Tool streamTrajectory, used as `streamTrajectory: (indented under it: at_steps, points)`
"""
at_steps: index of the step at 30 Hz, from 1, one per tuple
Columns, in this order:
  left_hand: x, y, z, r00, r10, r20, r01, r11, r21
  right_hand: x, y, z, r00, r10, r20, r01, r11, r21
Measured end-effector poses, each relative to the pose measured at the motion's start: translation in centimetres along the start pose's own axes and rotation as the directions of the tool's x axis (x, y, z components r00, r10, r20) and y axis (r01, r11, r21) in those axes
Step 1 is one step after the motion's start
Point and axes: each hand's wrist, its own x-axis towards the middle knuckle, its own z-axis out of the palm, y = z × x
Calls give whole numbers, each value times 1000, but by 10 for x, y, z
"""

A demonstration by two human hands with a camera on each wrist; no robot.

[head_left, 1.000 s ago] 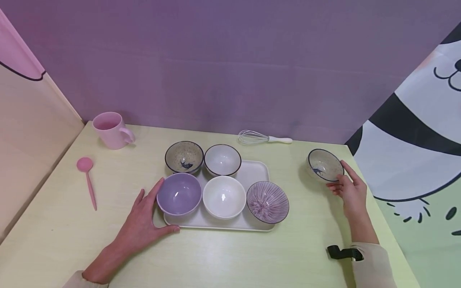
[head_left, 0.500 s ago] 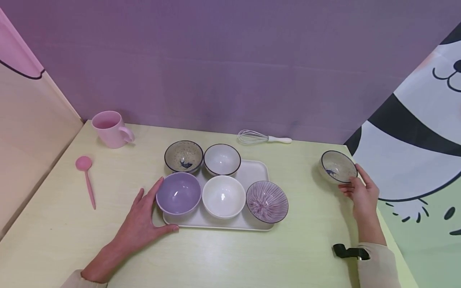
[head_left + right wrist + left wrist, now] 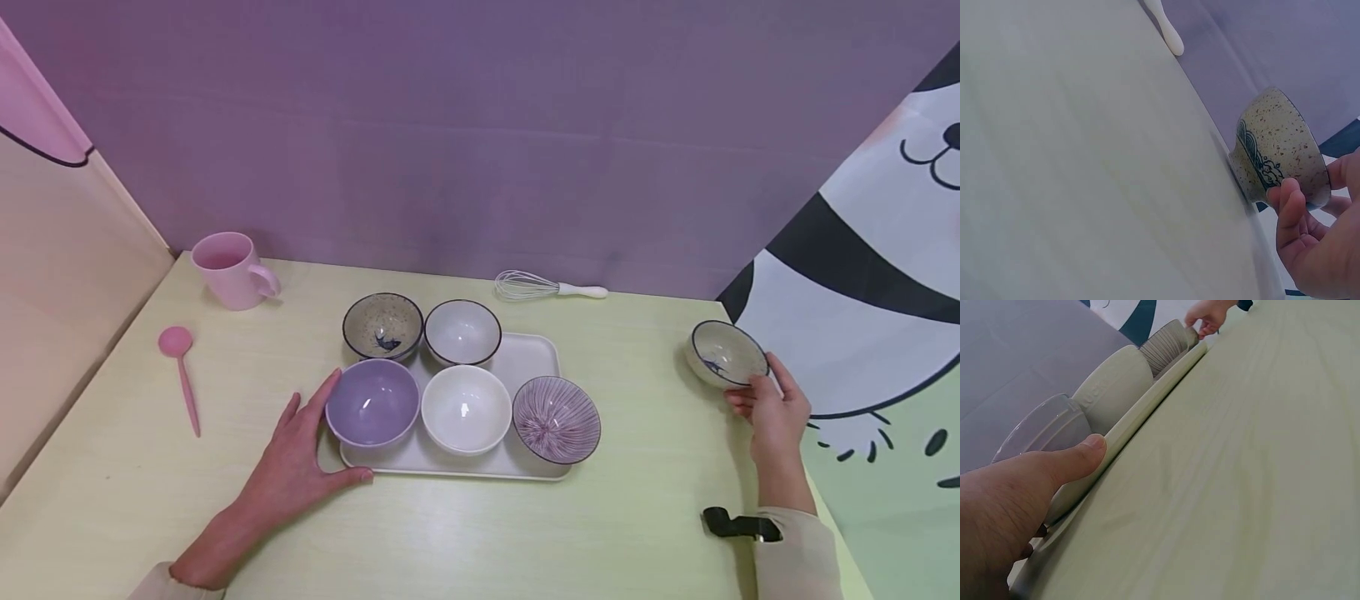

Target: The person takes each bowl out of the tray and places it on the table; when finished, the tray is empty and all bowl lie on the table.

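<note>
At the right side of the table, my right hand (image 3: 777, 414) grips a small speckled bowl (image 3: 729, 354) by its near right rim, with the thumb at the rim and fingers underneath. A blue wave pattern runs round the outside of this bowl (image 3: 1282, 147), and its foot is right at the tabletop. My left hand (image 3: 296, 458) is spread at the front left corner of a white tray (image 3: 457, 464), the thumb lying along the front rim. Its index fingertip is beside a lilac bowl (image 3: 372, 403); the other fingers are partly hidden in the left wrist view.
On the tray are also a white bowl (image 3: 466, 410), a purple-striped bowl (image 3: 557, 420), a dark-rimmed white bowl (image 3: 462, 332) and a speckled bowl (image 3: 383, 325). A whisk (image 3: 551, 287) lies behind. A pink mug (image 3: 232, 273) and pink spoon (image 3: 180, 371) are left.
My right hand has moved to the right and slightly nearer with the speckled bowl, towards the table's right edge. My left hand and the tray have stayed in place.
</note>
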Motion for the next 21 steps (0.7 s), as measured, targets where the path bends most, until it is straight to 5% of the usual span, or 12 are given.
streamTrajectory:
  at_steps: [13,21]
  points:
    - [-1,-1,3,1000,-19,11,19,1000,-5,0,-2,-11,998,-6,-64,9,999,47]
    - [-1,-1,1,1000,-19,8,19,1000,5,0,2,-12,999,4,-41,-5,1000,-20]
